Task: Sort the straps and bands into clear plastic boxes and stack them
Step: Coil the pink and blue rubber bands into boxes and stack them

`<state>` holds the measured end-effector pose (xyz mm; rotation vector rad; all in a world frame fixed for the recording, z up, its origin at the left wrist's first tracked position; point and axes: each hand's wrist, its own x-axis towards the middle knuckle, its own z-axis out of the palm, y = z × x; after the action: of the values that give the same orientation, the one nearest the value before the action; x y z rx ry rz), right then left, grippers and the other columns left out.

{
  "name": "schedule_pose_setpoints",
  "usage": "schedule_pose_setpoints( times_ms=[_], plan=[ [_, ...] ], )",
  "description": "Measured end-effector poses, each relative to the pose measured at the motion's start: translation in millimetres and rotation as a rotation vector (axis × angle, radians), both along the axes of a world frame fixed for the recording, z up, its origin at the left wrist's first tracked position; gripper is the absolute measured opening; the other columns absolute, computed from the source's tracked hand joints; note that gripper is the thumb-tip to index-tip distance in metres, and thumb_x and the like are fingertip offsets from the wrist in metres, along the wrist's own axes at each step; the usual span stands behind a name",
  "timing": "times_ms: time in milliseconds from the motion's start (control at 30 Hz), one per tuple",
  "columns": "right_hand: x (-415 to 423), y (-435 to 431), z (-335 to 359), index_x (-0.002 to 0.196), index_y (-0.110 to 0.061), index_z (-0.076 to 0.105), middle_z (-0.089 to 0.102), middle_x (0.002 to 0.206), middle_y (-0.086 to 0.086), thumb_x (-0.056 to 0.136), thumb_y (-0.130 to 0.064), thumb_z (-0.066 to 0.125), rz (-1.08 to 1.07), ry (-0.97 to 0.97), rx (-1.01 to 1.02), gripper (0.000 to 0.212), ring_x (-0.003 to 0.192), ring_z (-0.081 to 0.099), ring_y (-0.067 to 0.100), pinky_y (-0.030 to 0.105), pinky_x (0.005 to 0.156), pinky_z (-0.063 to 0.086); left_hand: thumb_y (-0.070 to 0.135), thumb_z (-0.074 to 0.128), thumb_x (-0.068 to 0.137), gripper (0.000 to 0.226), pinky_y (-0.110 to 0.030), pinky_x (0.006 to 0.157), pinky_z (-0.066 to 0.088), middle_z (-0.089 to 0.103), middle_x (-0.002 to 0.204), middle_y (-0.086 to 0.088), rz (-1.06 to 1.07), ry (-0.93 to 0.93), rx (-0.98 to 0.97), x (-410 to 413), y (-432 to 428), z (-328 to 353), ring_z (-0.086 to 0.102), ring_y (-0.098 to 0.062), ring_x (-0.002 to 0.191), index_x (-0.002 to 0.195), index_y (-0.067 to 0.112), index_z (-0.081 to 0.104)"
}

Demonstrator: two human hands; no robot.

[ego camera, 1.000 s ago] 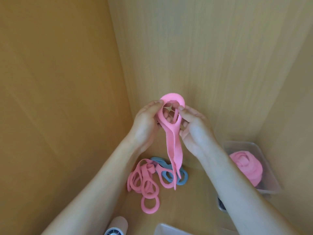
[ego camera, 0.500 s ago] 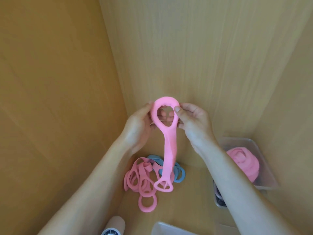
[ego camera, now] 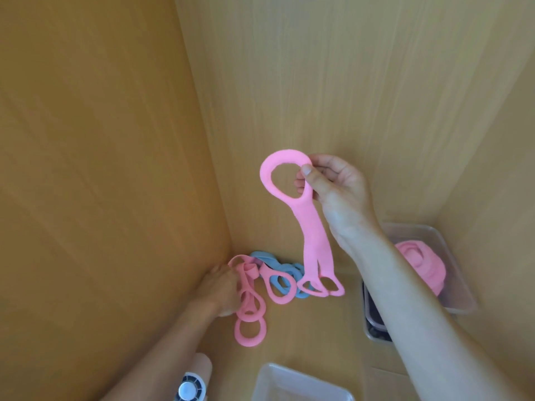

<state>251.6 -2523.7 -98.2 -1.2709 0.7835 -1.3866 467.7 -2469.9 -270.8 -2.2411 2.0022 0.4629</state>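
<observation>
My right hand (ego camera: 333,186) pinches the top loop of a folded pink strap (ego camera: 314,235) and holds it up in the air, its two lower loops dangling just above the shelf floor. My left hand (ego camera: 218,287) is down in the left corner on the pile of pink straps (ego camera: 252,314), fingers touching them; whether it grips one cannot be told. Blue straps (ego camera: 278,267) lie tangled under the pink ones. At the right, a clear plastic box (ego camera: 434,235) holds a heap of pink straps (ego camera: 417,264).
Wooden walls close in at left, back and right. A second box (ego camera: 373,328) with dark contents sits under my right forearm. An empty clear box (ego camera: 298,380) lies at the bottom edge, and a pink-and-white cylinder (ego camera: 194,380) stands to its left.
My left hand let go of the raised strap and dropped to the pile in the corner. My right hand alone now holds the strap, a little further right.
</observation>
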Motion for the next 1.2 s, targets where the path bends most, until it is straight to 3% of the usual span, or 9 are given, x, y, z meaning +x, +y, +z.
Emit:
schedule_pose_setpoints(
  times_ms=[67,233,367,467,633,767,933,1067,1200],
  plan=[
    [-1.5,-1.0,-1.1,0.097,-0.013,0.069,0.073,0.078,-0.001,0.094,-0.002,0.065,0.000,-0.008,0.001,0.012,0.073,0.069,0.011,0.032,0.079,0.057,0.032,0.068,0.083,0.020,-0.033,0.100,0.041,0.056,0.122,0.008,-0.096,-0.027,-0.002,-4.5,4.7,-20.4,0.048,-0.020,0.115,0.103,0.031,0.069],
    [-5.0,-3.0,-2.8,0.095,-0.016,0.070,0.072,0.087,0.001,0.091,0.000,0.068,0.068,-0.057,0.019,0.016,0.079,0.068,0.014,0.034,0.081,0.054,0.032,0.069,0.084,0.031,-0.037,0.117,0.024,0.047,0.138,0.001,-0.199,-0.045,0.076,-7.3,16.6,-58.6,0.031,-0.025,0.136,0.114,0.026,0.065],
    [-6.8,-4.7,-1.0,0.094,-0.015,0.070,0.073,0.085,-0.002,0.090,0.002,0.067,0.140,-0.122,0.024,0.017,0.078,0.067,0.013,0.033,0.081,0.052,0.024,0.061,0.091,0.045,-0.035,0.122,0.016,0.047,0.143,0.002,-0.232,-0.122,-0.033,-4.1,21.8,-74.5,0.034,-0.022,0.140,0.135,0.022,0.055],
    [-5.4,-4.3,-0.8,0.095,-0.015,0.069,0.073,0.081,-0.004,0.092,0.000,0.065,0.170,-0.142,0.037,0.015,0.076,0.067,0.012,0.032,0.079,0.053,0.027,0.061,0.093,0.039,-0.033,0.119,0.025,0.051,0.138,0.005,-0.204,-0.056,-0.053,-2.1,23.5,-78.9,0.039,-0.018,0.134,0.132,0.023,0.058],
    [-3.2,-1.5,0.9,0.097,-0.013,0.070,0.071,0.079,-0.002,0.094,-0.001,0.063,0.187,-0.129,0.034,0.014,0.074,0.065,0.015,0.035,0.078,0.053,0.017,0.053,0.095,0.018,-0.034,0.087,0.048,0.061,0.097,0.004,0.117,0.335,-0.171,2.3,8.7,-52.7,0.056,-0.018,0.093,0.086,0.023,0.068],
    [1.3,1.8,2.6,0.098,-0.010,0.069,0.069,0.075,0.000,0.095,0.000,0.061,0.191,-0.121,0.060,0.012,0.070,0.064,0.015,0.035,0.077,0.053,0.014,0.058,0.099,0.020,-0.026,0.057,0.047,0.070,0.079,-0.006,0.577,0.902,-0.327,9.5,-11.8,-7.0,0.061,-0.012,0.062,0.081,0.018,0.067],
    [7.4,6.6,2.3,0.093,-0.011,0.069,0.069,0.071,-0.002,0.095,0.000,0.061,0.199,-0.099,0.078,0.013,0.067,0.061,0.014,0.030,0.071,0.051,0.006,0.054,0.096,0.020,-0.039,0.078,0.055,0.068,0.083,-0.020,0.638,1.266,-0.451,7.4,-26.6,52.4,0.066,-0.029,0.078,0.094,-0.011,0.065],
    [8.4,7.4,2.7,0.093,-0.010,0.068,0.067,0.069,-0.001,0.096,0.000,0.061,0.212,-0.101,0.092,0.013,0.065,0.059,0.013,0.028,0.070,0.050,0.008,0.050,0.097,0.021,-0.029,0.069,0.053,0.065,0.074,-0.011,0.501,1.335,-0.505,-8.2,-22.9,95.9,0.064,-0.025,0.074,0.086,-0.001,0.065],
    [9.0,9.0,2.7,0.094,-0.008,0.068,0.067,0.069,-0.001,0.096,0.001,0.059,0.240,-0.126,0.126,0.013,0.065,0.060,0.013,0.025,0.068,0.051,0.012,0.047,0.101,0.024,-0.041,0.079,0.050,0.062,0.075,-0.011,0.393,1.474,-0.546,-20.8,-18.0,133.2,0.060,-0.028,0.075,0.095,-0.003,0.064]
  ],
)
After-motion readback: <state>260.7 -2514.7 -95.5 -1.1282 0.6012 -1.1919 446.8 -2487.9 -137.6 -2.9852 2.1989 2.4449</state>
